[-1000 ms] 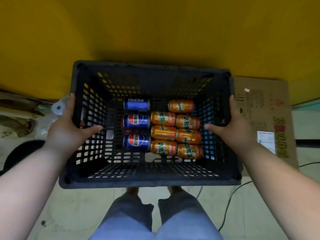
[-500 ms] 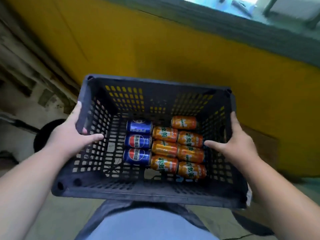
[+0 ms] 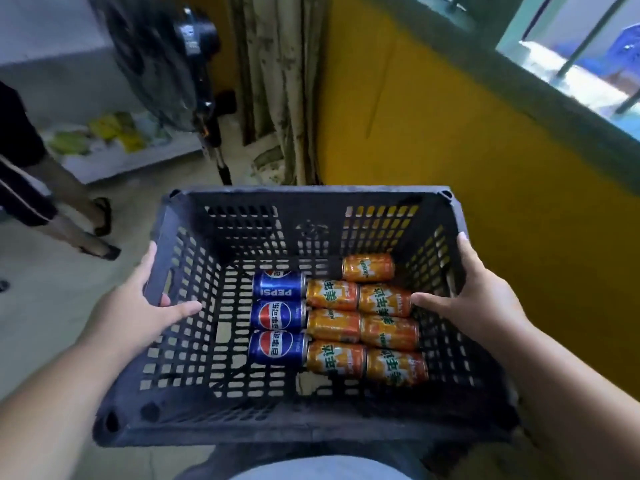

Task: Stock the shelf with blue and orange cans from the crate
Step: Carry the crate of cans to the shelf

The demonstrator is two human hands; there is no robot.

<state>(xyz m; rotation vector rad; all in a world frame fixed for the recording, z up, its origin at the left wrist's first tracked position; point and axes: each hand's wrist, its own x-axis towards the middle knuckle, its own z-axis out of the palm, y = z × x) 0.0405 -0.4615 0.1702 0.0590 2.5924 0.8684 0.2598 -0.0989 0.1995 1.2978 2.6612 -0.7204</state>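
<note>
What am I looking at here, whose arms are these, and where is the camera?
No machine here: the camera sits on a person's head and looks forward and down, so the arms are the wearer's own. The left hand and right hand each grip a side wall of a black plastic crate, carried in front of the body, thumbs hooked inside. On the crate floor lie three blue cans in a column, with seven orange cans beside them, all on their sides. Behind are a yellow wall, a standing fan, and another person's legs at the left. No can has been taken out yet.
</note>
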